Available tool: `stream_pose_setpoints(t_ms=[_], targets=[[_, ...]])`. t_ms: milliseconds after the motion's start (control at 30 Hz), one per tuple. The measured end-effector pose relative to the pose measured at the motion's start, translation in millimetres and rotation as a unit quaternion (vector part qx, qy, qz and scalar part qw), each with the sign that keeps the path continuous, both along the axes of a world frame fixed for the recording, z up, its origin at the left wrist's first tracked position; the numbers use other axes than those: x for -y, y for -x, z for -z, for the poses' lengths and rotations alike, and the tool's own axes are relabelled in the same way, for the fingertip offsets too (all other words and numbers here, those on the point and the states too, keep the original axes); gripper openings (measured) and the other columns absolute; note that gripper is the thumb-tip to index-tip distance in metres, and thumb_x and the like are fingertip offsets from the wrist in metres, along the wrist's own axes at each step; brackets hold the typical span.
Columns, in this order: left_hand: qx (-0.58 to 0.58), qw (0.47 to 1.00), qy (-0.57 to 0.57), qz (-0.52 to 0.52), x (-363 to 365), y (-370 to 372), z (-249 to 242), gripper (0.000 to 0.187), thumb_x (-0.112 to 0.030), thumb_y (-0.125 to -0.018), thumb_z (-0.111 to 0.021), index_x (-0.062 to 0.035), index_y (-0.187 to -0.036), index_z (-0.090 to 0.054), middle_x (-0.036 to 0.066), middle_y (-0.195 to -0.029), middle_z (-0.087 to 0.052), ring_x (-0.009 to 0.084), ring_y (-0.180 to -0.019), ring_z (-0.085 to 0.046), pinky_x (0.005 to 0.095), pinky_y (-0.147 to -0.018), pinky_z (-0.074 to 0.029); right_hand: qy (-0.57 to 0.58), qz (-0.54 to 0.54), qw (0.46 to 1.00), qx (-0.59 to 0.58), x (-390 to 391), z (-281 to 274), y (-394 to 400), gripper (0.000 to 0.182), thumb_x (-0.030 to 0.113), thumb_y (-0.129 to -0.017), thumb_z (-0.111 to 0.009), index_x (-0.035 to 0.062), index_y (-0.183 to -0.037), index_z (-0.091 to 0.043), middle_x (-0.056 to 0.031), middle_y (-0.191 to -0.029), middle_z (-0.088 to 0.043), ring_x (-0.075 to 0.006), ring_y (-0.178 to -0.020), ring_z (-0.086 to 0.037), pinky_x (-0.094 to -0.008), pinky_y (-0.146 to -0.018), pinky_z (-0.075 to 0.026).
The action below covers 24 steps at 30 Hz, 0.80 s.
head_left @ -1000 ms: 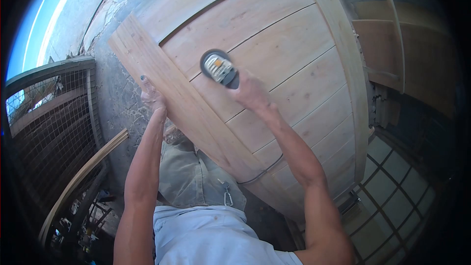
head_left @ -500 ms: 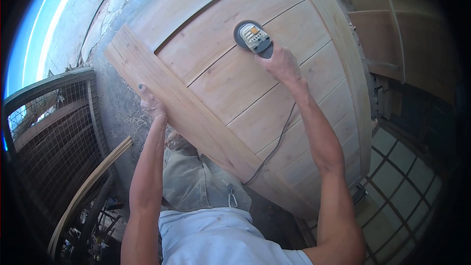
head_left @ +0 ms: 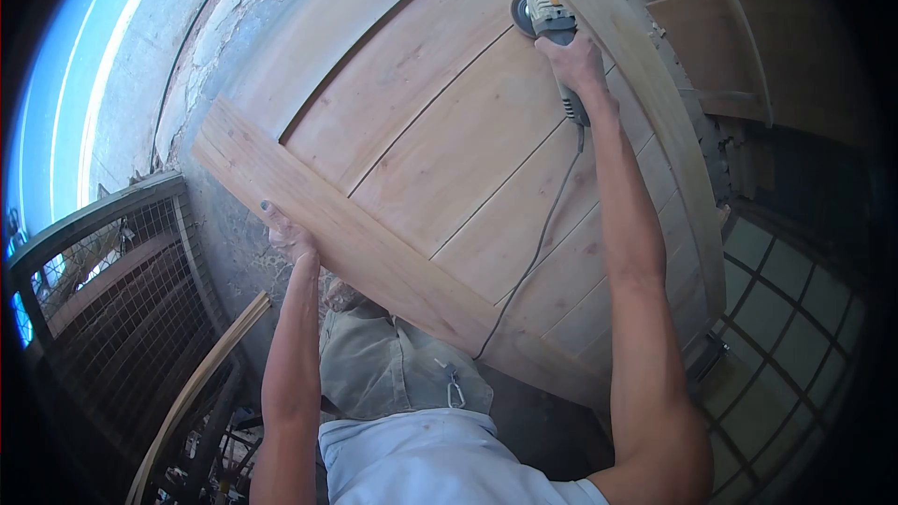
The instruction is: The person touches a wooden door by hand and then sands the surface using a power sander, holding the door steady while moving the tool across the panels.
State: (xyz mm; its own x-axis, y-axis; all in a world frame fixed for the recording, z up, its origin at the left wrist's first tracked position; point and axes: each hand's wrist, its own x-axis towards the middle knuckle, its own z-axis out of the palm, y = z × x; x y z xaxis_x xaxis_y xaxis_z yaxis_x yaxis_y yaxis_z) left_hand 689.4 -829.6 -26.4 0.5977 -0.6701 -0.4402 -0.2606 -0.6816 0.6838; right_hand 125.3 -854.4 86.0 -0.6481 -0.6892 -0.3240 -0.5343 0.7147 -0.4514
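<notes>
Hands: 1 (head_left: 578, 61) grips sander (head_left: 543, 14), 1 (head_left: 285, 234) steadies door (head_left: 440, 159).

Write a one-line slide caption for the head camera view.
Right hand presses a corded sander against a plank door; left hand grips its edge.

My right arm stretches fully out, right hand (head_left: 575, 65) clenched in a firm grip; my left hand (head_left: 285, 236) hooks fingers over an edge, elbow bent.
</notes>
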Motion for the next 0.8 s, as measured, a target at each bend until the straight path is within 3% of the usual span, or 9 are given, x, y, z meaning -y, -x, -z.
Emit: stream_pose_setpoints(t_ms=[133, 233, 333, 367, 433, 533, 600, 667, 800], targets=[[0.002, 1.0, 0.007, 0.014, -2, -6, 5, 0.095, -0.08, -0.109, -0.045, 0.0087, -0.126, -0.076, 0.02, -0.108, -0.082, 0.0319, -0.099, -0.075, 0.0468, -0.093, -0.056, 0.001, -0.018, 0.999, 0.047, 1, -2, -38, 0.067, 0.055, -0.081, -0.078, -0.0083, -0.104, -0.079, -0.0329, -0.098, -0.079, -0.0457, -0.101, -0.081, -0.0514, -0.089, -0.063], [-0.031, 0.998, 0.044, 0.043, -4, -9, 4, 0.097, -0.077, -0.111, -0.045, 0.0116, -0.147, -0.061, 0.024, -0.131, -0.076, 0.0322, -0.113, -0.072, 0.0446, -0.098, -0.055, -0.035, -0.12, 0.99, 0.069, -11, 23, -106, 0.072, 0.062, -0.084, -0.08, -0.0046, -0.111, -0.078, -0.0328, -0.102, -0.079, -0.047, -0.106, -0.079, -0.0524, -0.09, -0.063], [-0.018, 0.996, 0.03, 0.08, -6, -31, 17, 0.096, -0.071, -0.113, -0.046, 0.0093, -0.165, -0.039, 0.027, -0.162, -0.055, 0.0378, -0.14, -0.06, 0.0474, -0.115, -0.048, -0.1, -0.193, 0.971, 0.102, -17, 7, -131, 0.073, 0.066, -0.086, -0.08, 0.0028, -0.122, -0.077, -0.029, -0.108, -0.08, -0.0462, -0.109, -0.078, -0.0534, -0.093, -0.063], [0.103, 0.981, 0.058, 0.153, -10, -33, 14, 0.092, -0.067, -0.114, -0.049, 0.0066, -0.168, -0.035, 0.026, -0.166, -0.051, 0.0394, -0.147, -0.053, 0.0497, -0.121, -0.043, -0.084, -0.208, 0.971, 0.084, -25, 12, -140, 0.072, 0.065, -0.086, -0.08, 0.0036, -0.123, -0.077, -0.0285, -0.109, -0.08, -0.0462, -0.109, -0.078, -0.0534, -0.093, -0.063], [0.335, 0.891, 0.121, 0.28, -10, -6, -18, 0.088, -0.059, -0.115, -0.054, 0.0012, -0.173, -0.028, 0.025, -0.174, -0.041, 0.0428, -0.161, -0.04, 0.0542, -0.132, -0.032, -0.066, -0.182, 0.979, 0.066, -22, 13, -131, 0.067, 0.06, -0.087, -0.079, 0.0015, -0.121, -0.076, -0.0291, -0.108, -0.08, -0.0472, -0.108, -0.078, -0.0529, -0.092, -0.062], [0.291, 0.814, 0.165, 0.475, 0, 57, -50, 0.083, -0.051, -0.113, -0.058, -0.0018, -0.174, -0.029, 0.025, -0.182, -0.024, 0.0424, -0.171, -0.017, 0.0594, -0.139, -0.013, -0.046, -0.073, 0.994, 0.07, -10, 7, -81, 0.06, 0.049, -0.088, -0.078, -0.005, -0.113, -0.074, -0.0311, -0.105, -0.078, -0.0487, -0.105, -0.077, -0.0516, -0.09, -0.061], [0.245, 0.767, 0.187, 0.563, 6, 107, -45, 0.088, -0.048, -0.11, -0.064, -0.0023, -0.175, -0.027, 0.024, -0.184, -0.022, 0.0421, -0.172, -0.014, 0.0609, -0.139, -0.011, -0.005, -0.024, 0.997, 0.069, -4, 7, -31, 0.061, 0.049, -0.087, -0.078, -0.0065, -0.112, -0.074, -0.0308, -0.105, -0.078, -0.0478, -0.104, -0.077, -0.0509, -0.092, -0.061], [0.211, 0.738, 0.218, 0.603, 15, 154, -25, 0.089, -0.052, -0.11, -0.062, -0.0039, -0.176, -0.028, 0.023, -0.185, -0.019, 0.0403, -0.173, -0.012, 0.0634, -0.138, -0.008, 0.014, -0.023, 0.998, 0.052, 2, 10, 5, 0.063, 0.052, -0.084, -0.076, -0.0059, -0.108, -0.076, -0.0309, -0.103, -0.079, -0.0466, -0.103, -0.078, -0.0511, -0.091, -0.061], [0.285, 0.7, 0.203, 0.623, 28, 201, -8, 0.089, -0.06, -0.111, -0.055, -0.0088, -0.178, -0.027, 0.019, -0.187, -0.017, 0.038, -0.174, -0.01, 0.0656, -0.137, -0.002, 0.021, -0.024, 0.998, 0.054, 20, 2, 28, 0.062, 0.052, -0.082, -0.075, -0.0067, -0.101, -0.077, -0.0304, -0.099, -0.079, -0.0453, -0.096, -0.078, -0.0519, -0.088, -0.061]])
